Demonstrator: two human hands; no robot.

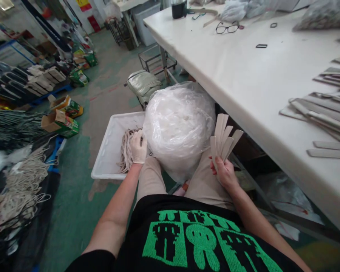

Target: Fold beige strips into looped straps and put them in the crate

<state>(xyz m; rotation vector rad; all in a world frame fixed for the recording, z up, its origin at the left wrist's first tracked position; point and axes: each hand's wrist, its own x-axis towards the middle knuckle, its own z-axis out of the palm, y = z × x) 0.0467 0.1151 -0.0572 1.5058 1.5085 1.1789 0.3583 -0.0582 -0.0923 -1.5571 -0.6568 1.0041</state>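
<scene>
My left hand [138,148], in a pale glove, is at the right side of a white plastic bin [103,153], against a heap of beige strips [126,149]. Its fingers are partly bent, and whether they grip a strip is hidden. My bare right hand [226,172] is closed round the lower ends of several flat beige straps [221,138], which fan out upward. Between my hands a large round bundle in clear plastic [180,124] stands before my knees, beside the bin.
A white table [243,71] runs along the right, bearing more flat straps [323,113], glasses [227,28], small dark buckles [261,46] and a dark cup [178,9]. Open cartons [61,122] and heaps of cord [25,177] lie on the left. A wrapped bundle [144,84] sits beyond the bin.
</scene>
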